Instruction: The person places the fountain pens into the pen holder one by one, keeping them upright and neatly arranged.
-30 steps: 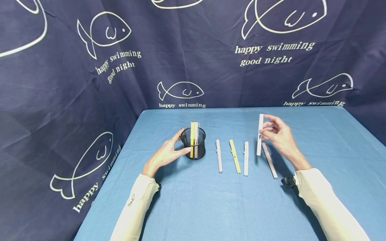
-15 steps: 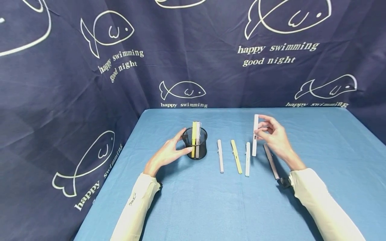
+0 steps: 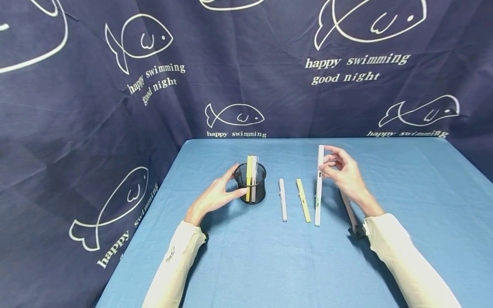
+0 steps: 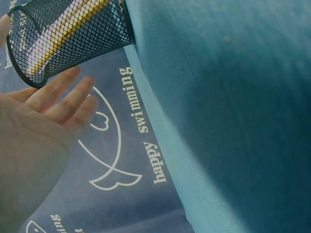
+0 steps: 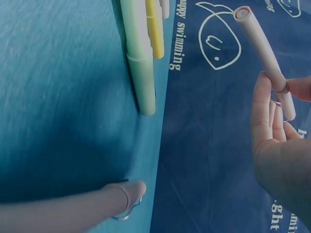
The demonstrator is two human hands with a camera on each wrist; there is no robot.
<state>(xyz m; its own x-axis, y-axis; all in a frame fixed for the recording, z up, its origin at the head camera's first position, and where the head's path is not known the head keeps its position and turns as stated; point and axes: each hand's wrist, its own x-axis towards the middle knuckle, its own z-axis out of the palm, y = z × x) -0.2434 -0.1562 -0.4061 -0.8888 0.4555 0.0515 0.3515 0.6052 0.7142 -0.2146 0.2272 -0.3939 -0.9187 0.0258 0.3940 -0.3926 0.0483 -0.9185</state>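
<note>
My left hand (image 3: 215,196) holds the side of a black mesh pen holder (image 3: 262,193), its thumb at the front and index finger at the rim. A yellow pen (image 3: 249,167) and a whitish pen (image 3: 254,166) stand inside. In the left wrist view the other fingers of the left hand (image 4: 46,131) are extended beside the mesh. My right hand (image 3: 348,176) pinches a pale pen (image 3: 321,156) upright between thumb and fingers, above the table. In the head view it overlaps a pale green pen (image 5: 141,73), which lies on the cloth.
Between holder and right hand lie a pale pink pen (image 3: 283,201) and a yellow pen (image 3: 304,202). A greyish-pink pen (image 3: 348,209) lies partly under the right forearm. The blue tablecloth (image 3: 246,265) meets a navy fish-print curtain (image 3: 285,102) at the back and left.
My right hand has moved left with the upright pen, from near the greyish-pink pen to over the pale green one. The left hand stays on the pen holder; the head view shifts slightly.
</note>
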